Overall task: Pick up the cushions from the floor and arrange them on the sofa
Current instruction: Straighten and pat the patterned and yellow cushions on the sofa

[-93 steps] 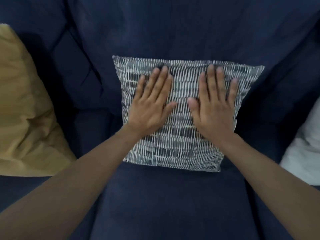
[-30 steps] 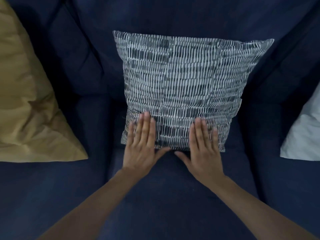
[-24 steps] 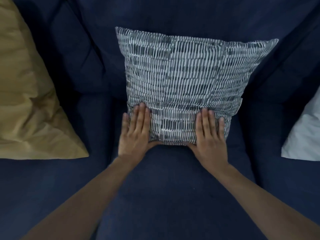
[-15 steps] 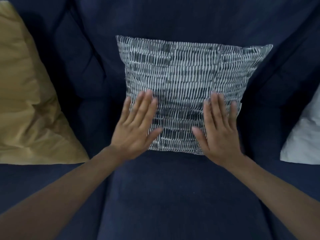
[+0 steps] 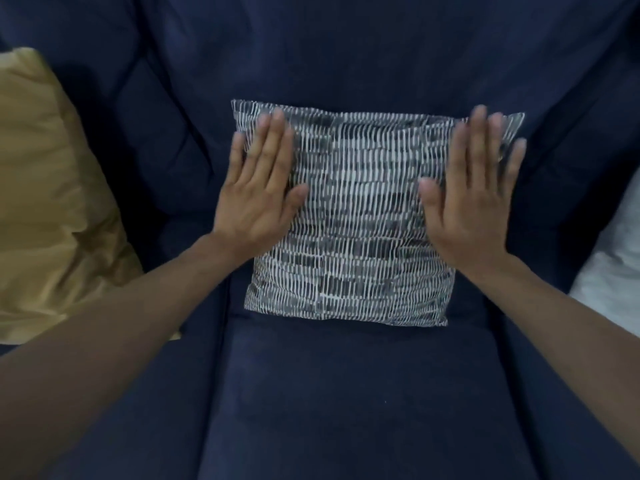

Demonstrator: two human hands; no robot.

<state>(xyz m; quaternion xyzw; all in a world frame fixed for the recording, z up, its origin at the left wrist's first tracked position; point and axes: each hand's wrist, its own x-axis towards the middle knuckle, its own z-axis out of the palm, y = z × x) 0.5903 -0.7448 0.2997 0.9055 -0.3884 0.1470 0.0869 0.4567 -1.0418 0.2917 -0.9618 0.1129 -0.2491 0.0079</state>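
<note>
A grey cushion with a white dashed pattern (image 5: 360,216) leans against the backrest of the dark blue sofa (image 5: 346,393), in the middle seat. My left hand (image 5: 258,188) lies flat and open over the cushion's upper left part. Over its upper right part my right hand (image 5: 474,199) is spread flat, fingers reaching the top right corner. Neither hand grips the fabric. Both hands are a little blurred.
A mustard yellow cushion (image 5: 45,202) rests against the backrest at the left. A white cushion (image 5: 616,265) shows at the right edge, partly cut off. The blue seat stretches toward me below the patterned cushion.
Both hands slid up from the cushion's bottom edge to its upper half and spread apart toward the left and right sides. The cushion stays leaning on the backrest.
</note>
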